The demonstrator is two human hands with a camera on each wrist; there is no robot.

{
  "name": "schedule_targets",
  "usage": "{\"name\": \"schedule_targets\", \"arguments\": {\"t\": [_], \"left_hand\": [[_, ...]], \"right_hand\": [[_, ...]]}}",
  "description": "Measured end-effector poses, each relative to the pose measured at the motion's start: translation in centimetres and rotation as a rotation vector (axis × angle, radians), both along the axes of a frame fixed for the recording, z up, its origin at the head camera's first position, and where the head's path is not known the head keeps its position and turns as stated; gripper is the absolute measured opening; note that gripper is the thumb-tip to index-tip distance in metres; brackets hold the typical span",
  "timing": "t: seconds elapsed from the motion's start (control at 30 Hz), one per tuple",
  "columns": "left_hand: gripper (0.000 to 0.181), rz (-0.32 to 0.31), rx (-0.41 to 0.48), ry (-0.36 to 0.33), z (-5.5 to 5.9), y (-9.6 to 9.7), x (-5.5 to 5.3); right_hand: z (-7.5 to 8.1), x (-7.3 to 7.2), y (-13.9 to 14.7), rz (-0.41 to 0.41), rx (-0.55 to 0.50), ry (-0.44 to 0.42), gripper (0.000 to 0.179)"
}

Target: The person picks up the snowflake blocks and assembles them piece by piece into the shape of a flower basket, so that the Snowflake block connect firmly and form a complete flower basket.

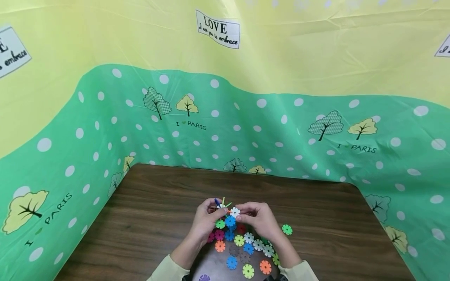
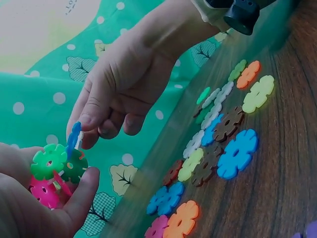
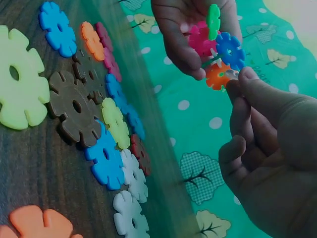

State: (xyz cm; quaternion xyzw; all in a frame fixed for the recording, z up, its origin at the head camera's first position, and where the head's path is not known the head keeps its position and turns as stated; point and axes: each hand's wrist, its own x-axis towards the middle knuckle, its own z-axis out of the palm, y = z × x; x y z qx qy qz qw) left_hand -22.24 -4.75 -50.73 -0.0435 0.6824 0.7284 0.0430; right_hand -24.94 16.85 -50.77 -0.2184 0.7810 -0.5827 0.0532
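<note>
We see both hands brought together above the worktop (image 1: 168,187), with the cluster of joined discs (image 2: 49,161) raised between them. Our left hand (image 1: 205,219) grips it, thumb on the near side and fingers curled behind, so we judge that this side serves as the steady support while the notched rims toward the right stay uncovered. In the cluster we can pick out a pink disc (image 3: 202,40), a blue disc (image 3: 230,50) and an orange disc (image 3: 218,76), set at angles to one another; that crosswise arrangement suggests the notches lock the pieces together. Our right hand (image 1: 259,218) pinches a white disc (image 1: 234,212) between thumb and forefinger, right beside the orange one; holding it by its edge probably leaves the notches free to be lined up. The other right fingers bend loosely beneath. Whether the white disc already sits in a notch we cannot tell, as the fingertips cover the join. Loose discs, among them a brown disc (image 1: 245,256) and a yellow-green disc (image 1: 248,271), lie flat on the near part of the worktop, presumably for easy reach, while a lone green disc (image 1: 286,229) rests apart, beyond the right forearm.
</note>
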Motion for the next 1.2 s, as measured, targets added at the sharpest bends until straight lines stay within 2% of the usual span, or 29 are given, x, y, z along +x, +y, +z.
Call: {"name": "schedule_targets", "arguments": {"t": [0.2,0.3,0.4,0.53,0.7,0.83,0.97,1.2], "left_hand": [[0.051,-0.023,0.018,-0.016,0.0,-0.1,-0.2],[0.056,-0.005,0.045,-0.038,0.0,-0.4,-0.3],[0.061,0.021,0.091,-0.07,0.2,-0.6,-0.4],[0.063,0.019,0.162,-0.098,0.2,-0.8,-0.4],[0.059,0.021,0.189,-0.1,0.1,-1.1,-0.6],[0.056,0.021,0.197,-0.112,-0.1,-1.1,-0.7],[0.055,0.005,0.241,-0.115,0.0,-1.1,-0.6],[0.056,-0.019,0.258,-0.122,0.4,-1.2,-0.7]], "right_hand": [[-0.1,-0.1,0.0,0.009,0.0,-0.013,0.028],[0.1,-0.3,-0.1,0.03,0.011,-0.009,0.029],[0.3,-0.3,-0.2,0.056,0.013,0.001,0.031],[0.5,-0.2,0.0,0.047,0.04,0.004,0.033],[0.2,-0.8,0.0,0.047,0.173,0.02,0.025],[-0.6,-1.6,-0.1,0.113,0.324,0.04,0.019],[-1.3,-2.4,-0.3,0.185,0.444,0.063,0.02],[-1.9,-2.6,-0.4,0.237,0.52,0.129,0.025]]}}
